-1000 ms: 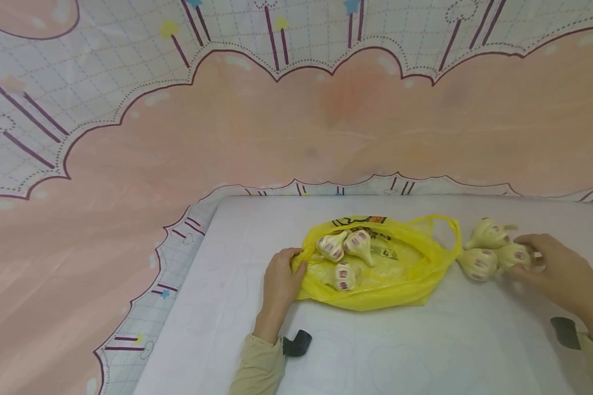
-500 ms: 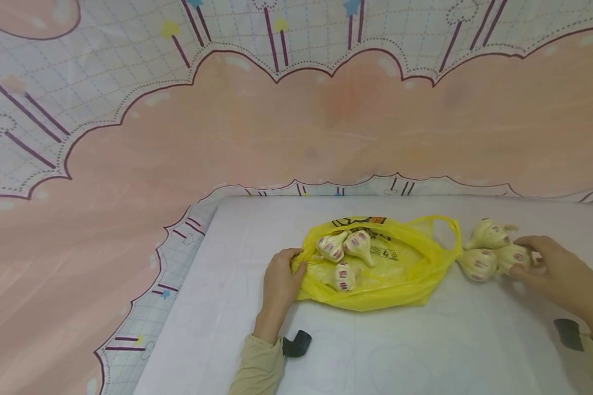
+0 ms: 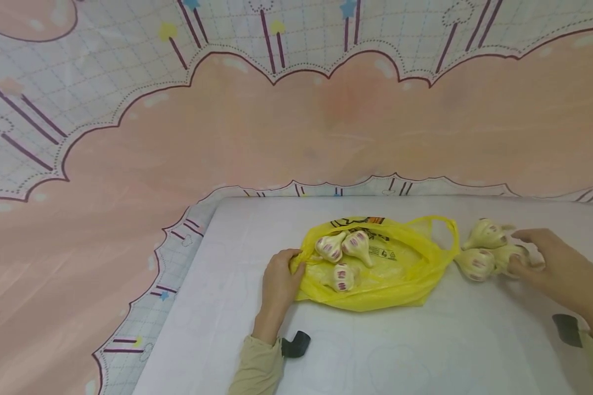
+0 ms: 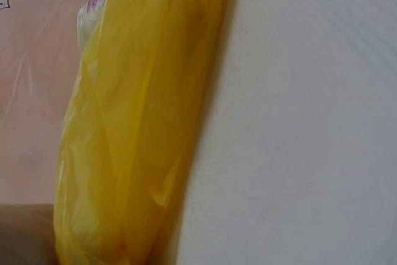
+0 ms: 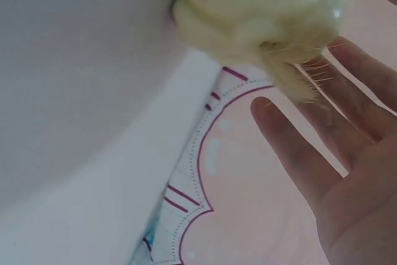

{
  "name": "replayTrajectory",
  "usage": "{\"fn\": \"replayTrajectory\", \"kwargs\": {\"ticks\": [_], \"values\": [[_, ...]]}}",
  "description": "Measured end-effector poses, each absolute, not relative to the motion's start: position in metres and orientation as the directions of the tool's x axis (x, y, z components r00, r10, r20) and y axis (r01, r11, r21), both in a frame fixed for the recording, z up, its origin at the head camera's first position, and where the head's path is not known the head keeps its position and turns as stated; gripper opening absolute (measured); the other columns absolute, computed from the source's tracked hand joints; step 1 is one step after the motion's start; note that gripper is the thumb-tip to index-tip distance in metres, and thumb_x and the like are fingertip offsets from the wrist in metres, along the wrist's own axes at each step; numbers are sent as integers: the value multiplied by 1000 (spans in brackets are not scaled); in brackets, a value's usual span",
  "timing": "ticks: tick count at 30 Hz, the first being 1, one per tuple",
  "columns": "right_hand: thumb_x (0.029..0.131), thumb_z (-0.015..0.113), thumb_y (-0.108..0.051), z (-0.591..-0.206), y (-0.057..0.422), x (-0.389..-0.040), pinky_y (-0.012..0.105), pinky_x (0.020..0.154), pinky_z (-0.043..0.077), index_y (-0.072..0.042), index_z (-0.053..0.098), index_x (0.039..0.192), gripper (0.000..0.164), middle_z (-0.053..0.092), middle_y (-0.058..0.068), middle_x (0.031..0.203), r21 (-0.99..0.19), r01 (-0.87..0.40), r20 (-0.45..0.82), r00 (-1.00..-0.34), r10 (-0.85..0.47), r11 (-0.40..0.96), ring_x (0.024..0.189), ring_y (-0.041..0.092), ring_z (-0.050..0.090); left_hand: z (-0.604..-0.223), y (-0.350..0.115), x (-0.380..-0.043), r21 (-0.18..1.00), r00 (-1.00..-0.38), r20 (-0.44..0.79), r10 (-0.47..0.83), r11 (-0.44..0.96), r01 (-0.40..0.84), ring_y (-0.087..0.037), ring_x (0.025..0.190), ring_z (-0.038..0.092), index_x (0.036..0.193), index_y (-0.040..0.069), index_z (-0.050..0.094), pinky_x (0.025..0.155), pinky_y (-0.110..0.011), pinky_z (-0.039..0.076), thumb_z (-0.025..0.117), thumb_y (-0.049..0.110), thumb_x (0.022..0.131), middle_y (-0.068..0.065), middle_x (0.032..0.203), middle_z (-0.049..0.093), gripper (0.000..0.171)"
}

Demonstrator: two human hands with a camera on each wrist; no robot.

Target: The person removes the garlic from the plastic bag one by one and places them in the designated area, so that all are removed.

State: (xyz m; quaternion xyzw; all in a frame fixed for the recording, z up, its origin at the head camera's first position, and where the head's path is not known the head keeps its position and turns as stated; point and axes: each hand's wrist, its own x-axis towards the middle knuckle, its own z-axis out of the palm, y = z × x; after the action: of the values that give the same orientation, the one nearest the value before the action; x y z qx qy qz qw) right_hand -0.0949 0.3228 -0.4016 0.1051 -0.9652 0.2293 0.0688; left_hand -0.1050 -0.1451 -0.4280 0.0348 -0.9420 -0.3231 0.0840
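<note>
Right hand [image 3: 560, 269]: had shifted slightly up-frame, fingers straight and spread around the rightmost garlic bulb [image 3: 505, 256], mid-right.
Left hand [image 3: 279, 282]: pinched the yellow bag [image 3: 375, 300], centre-frame, three bulbs [image 3: 357, 247] inside.
Rightmost bulb: being gathered or set down, I judged remotely; next called for pinch or clean release.

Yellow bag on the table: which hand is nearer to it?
Left. The left hand grips one end of the yellow bag; the right hand is off beyond the handle at the other end, beside the loose garlic.
</note>
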Motion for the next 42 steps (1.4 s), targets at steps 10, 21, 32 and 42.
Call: {"fn": "replayTrajectory", "kwargs": {"ticks": [10,21,32,42], "values": [[89,69,-12,-385,311,-97,69,81,40,6,48,133,53,45,33,132,-435,-252,209,-962,-176,864,113,54,45,-427,-148,-103,616,-983,144,-112,788,1,-30,113,62,120,6,69,98,-45,51,71,17,92,-11,119,68,30],[85,74,-11,-372,297,-96,65,76,45,4,50,129,52,50,27,131,-367,-354,311,-918,-245,860,108,49,53,-427,-152,-103,615,-982,150,-111,788,5,-30,112,62,120,5,69,98,-45,51,71,16,92,-11,119,68,31],[83,72,-9,-360,285,-92,65,76,45,-1,51,129,51,52,20,132,-373,-364,324,-913,-248,853,105,46,55,-429,-151,-104,618,-982,149,-116,786,1,-29,112,62,120,6,69,97,-44,51,71,16,92,-11,119,69,30],[71,82,-6,-349,261,-92,49,81,44,-7,57,123,58,58,12,126,-345,-461,422,-854,-304,817,107,32,55,-431,-146,-104,630,-981,154,-115,777,8,-30,112,62,119,5,69,97,-45,51,71,15,91,-11,118,69,29]]}}
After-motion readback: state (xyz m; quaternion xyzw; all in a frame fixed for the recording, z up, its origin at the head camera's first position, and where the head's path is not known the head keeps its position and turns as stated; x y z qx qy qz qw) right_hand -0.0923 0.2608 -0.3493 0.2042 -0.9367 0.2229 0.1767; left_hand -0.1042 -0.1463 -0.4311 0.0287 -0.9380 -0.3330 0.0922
